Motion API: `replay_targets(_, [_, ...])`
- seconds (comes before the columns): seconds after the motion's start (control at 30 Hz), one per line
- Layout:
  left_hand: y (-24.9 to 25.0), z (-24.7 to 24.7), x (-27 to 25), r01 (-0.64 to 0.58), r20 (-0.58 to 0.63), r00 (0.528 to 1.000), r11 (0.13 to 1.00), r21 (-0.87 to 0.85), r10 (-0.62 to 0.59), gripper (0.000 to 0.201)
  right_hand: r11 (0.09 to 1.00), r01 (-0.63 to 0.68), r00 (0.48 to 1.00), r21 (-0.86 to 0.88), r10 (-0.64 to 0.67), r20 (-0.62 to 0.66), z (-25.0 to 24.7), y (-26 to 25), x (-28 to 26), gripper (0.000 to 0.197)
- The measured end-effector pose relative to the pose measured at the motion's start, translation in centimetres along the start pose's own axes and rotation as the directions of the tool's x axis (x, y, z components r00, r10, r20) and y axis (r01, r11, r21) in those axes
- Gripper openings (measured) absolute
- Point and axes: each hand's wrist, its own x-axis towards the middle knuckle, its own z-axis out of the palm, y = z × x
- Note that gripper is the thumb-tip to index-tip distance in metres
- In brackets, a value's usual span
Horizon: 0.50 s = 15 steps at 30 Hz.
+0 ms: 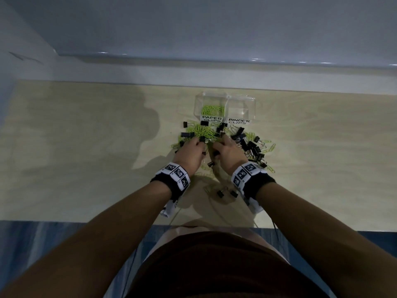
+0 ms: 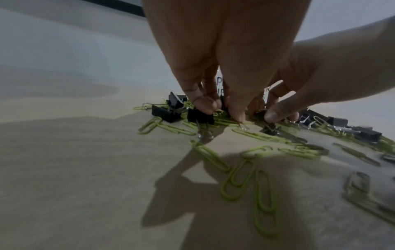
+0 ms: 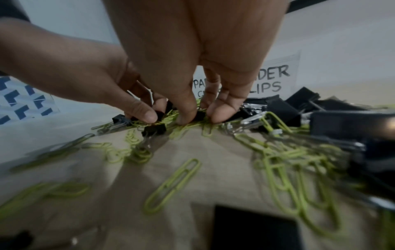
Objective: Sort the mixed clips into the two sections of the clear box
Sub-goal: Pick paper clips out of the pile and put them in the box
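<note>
Reaching into a mixed heap of green paper clips [image 1: 203,132] and black binder clips [image 1: 251,148] on a wooden table [image 1: 86,147], the left hand [image 1: 190,152] and right hand [image 1: 227,150] curl fingertips down among them; whether either grasps a clip cannot be told. Just beyond the fingers stands the clear box [image 1: 225,105], green clips in its "PAPER CLIPS" section.

Under the left hand [image 1: 191,152] and right hand [image 1: 227,152] the table [image 1: 86,147] looks like pale matt wood grain. The paper clips [image 2: 265,201] before the fingers have a smooth green coating, while the binder clips [image 3: 284,110] are matt black with shiny metal handles. Beyond both hands the box [image 1: 240,104] is clear glossy plastic with white paper labels.
</note>
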Motion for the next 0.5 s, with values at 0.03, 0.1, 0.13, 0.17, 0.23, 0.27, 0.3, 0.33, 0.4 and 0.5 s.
replay_targets(0.03, [0.0, 0.1, 0.0, -0.005, -0.005, 1.000, 0.999, -0.035, 0.005, 0.018, 0.998, 0.007, 1.000, 0.059, -0.006, -0.018, 0.1, 0.3, -0.2, 0.024])
replay_targets(0.1, [0.0, 0.1, -0.4, -0.038, -0.035, 0.999, 0.989, -0.140, 0.033, 0.015, 0.977, 0.017, 0.997, 0.211, -0.001, -0.074, 0.1, 0.7, -0.7, 0.018])
replay_targets(0.13, [-0.1, -0.1, -0.7, -0.054, -0.068, 0.997, 0.976, -0.211, 0.040, 0.013, 0.961, 0.019, 0.994, 0.278, 0.011, -0.106, 0.0, 0.9, -1.0, 0.017])
replay_targets(0.17, [-0.3, -0.5, -1.1, -0.059, -0.107, 0.994, 0.958, -0.281, 0.030, 0.012, 0.944, 0.013, 0.991, 0.329, 0.032, -0.131, -0.2, 1.2, -1.3, 0.016])
replay_targets(0.23, [-1.3, -1.4, -1.9, -0.024, -0.186, 0.981, 0.919, -0.394, -0.054, 0.011, 0.919, -0.003, 0.982, 0.394, 0.076, -0.170, -1.0, 1.8, -1.7, 0.012])
replay_targets(0.27, [-2.1, -1.9, -2.4, 0.013, -0.214, 0.970, 0.901, -0.433, -0.117, 0.011, 0.915, 0.010, 0.976, 0.404, 0.079, -0.202, -1.3, 2.2, -1.8, 0.010])
replay_targets(0.3, [-3.2, -2.3, -2.9, 0.051, -0.237, 0.955, 0.889, -0.455, -0.176, 0.012, 0.916, 0.030, 0.969, 0.401, 0.072, -0.237, -1.5, 2.6, -1.9, 0.009])
replay_targets(0.33, [-4.5, -2.5, -3.4, 0.082, -0.256, 0.941, 0.883, -0.462, -0.222, 0.012, 0.920, 0.043, 0.964, 0.390, 0.065, -0.259, -1.8, 2.8, -1.7, 0.009])
replay_targets(0.4, [-7.0, -2.7, -4.4, 0.132, -0.272, 0.923, 0.887, -0.442, -0.273, 0.011, 0.931, 0.059, 0.965, 0.361, 0.039, -0.258, -2.2, 2.7, -1.2, 0.010])
replay_targets(0.5, [-10.2, -2.5, -5.6, 0.243, -0.244, 0.912, 0.913, -0.329, -0.330, 0.007, 0.950, 0.120, 0.982, 0.288, -0.071, -0.175, -2.3, -0.4, 0.3, 0.008])
